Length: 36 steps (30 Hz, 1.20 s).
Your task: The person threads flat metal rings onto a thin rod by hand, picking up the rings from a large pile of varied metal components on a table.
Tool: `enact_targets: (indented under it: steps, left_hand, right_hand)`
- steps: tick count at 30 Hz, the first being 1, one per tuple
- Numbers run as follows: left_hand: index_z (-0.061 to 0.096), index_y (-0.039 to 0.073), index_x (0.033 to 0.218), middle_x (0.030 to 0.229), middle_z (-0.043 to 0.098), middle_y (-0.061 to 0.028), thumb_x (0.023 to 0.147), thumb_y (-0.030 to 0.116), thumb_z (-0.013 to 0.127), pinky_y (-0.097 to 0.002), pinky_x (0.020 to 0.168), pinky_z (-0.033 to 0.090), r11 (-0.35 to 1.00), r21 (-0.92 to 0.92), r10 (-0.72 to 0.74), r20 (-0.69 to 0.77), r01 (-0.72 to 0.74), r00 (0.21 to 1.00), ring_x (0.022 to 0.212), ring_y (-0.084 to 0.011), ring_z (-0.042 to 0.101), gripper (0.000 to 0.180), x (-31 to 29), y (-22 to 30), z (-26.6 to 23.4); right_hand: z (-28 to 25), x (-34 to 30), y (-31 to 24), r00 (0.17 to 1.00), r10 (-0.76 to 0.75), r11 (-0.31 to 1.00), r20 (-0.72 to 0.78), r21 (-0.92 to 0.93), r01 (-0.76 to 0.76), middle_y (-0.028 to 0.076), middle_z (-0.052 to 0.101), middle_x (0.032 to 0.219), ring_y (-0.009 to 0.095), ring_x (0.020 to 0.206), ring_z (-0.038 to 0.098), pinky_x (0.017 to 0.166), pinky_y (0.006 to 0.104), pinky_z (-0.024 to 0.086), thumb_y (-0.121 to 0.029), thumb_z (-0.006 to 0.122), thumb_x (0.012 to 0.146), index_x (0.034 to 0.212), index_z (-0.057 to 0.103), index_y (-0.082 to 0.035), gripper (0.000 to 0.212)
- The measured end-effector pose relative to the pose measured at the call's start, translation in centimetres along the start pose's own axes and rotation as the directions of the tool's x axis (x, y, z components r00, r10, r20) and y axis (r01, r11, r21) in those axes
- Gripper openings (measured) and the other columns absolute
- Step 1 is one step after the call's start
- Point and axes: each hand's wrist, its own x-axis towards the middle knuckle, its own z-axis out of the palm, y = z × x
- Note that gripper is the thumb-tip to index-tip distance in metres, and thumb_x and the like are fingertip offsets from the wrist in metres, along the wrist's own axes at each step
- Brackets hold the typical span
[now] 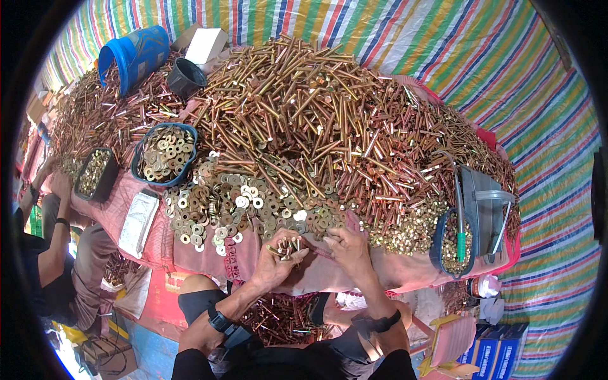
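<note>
My left hand (271, 268) is closed around a bundle of short brass-coloured bolts (288, 247), their ends pointing up out of the fingers. Just to its right, my right hand (351, 252) hovers or rests at the near edge of the pink cloth (392, 269). Its fingers are curled together, and whatever they pinch is hidden. Beyond both hands spreads a pile of flat round washers (215, 199). Small golden nuts (405, 231) lie to the right of my right hand. A large heap of long bolts (285, 107) rises behind the washers.
A blue basin (137, 166) holds washers; a dark tub (111, 183) holds nuts. At right stand a nut-filled basin (437, 250) and grey container (478, 209) with a green-handled tool (461, 246). A tipped blue bucket (133, 57) lies far left. Another person's hand (58, 183) works at left.
</note>
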Motion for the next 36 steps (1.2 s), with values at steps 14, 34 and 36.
enact_targets:
  steps: [14, 34, 36]
  left_hand:
    - [0.074, 0.001, 0.104, 0.098, 0.072, -0.0096, 0.082, -0.005, 0.080, -0.0317, 0.081, 0.054, 0.983, 0.090, 0.159, 0.025, -0.160, 0.987, 0.089, -0.0191, 0.070, 0.023, 0.8, -0.1, 1.4]
    - [0.071, 0.000, 0.104, 0.095, 0.073, -0.0115, 0.078, -0.006, 0.072, -0.0348, 0.083, 0.054, 0.963, 0.135, 0.230, 0.036, -0.233, 0.972, 0.090, -0.0214, 0.069, 0.027, 0.4, -1.5, 0.8]
    - [0.069, 0.000, 0.102, 0.094, 0.073, -0.0091, 0.081, -0.005, 0.072, -0.0324, 0.081, 0.053, 0.984, 0.093, 0.146, 0.040, -0.149, 0.988, 0.088, -0.0166, 0.067, 0.022, 0.3, -1.6, 0.8]
  right_hand:
    - [-1.6, 0.2, 0.5, 0.926, 0.267, 0.674, 0.267, 0.635, -0.377, 0.009, 0.075, 0.087, 0.013, 0.062, 0.071, 0.052, 0.0229, 0.056, -0.016, 0.072, 0.102, 0.105, 0.072, 0.001, 0.017]
    - [-1.6, 0.5, -4.0, 0.982, 0.190, 0.916, -0.003, 0.360, -0.176, 0.006, 0.071, 0.084, 0.010, 0.066, 0.067, 0.058, 0.0230, 0.053, -0.028, 0.076, 0.100, 0.115, 0.067, 0.003, 0.036]
    - [-1.9, 2.5, -2.8, 0.982, 0.112, 0.963, -0.154, 0.261, -0.069, 0.005, 0.072, 0.083, 0.011, 0.068, 0.067, 0.059, 0.0249, 0.052, -0.022, 0.075, 0.099, 0.109, 0.071, 0.004, 0.028]
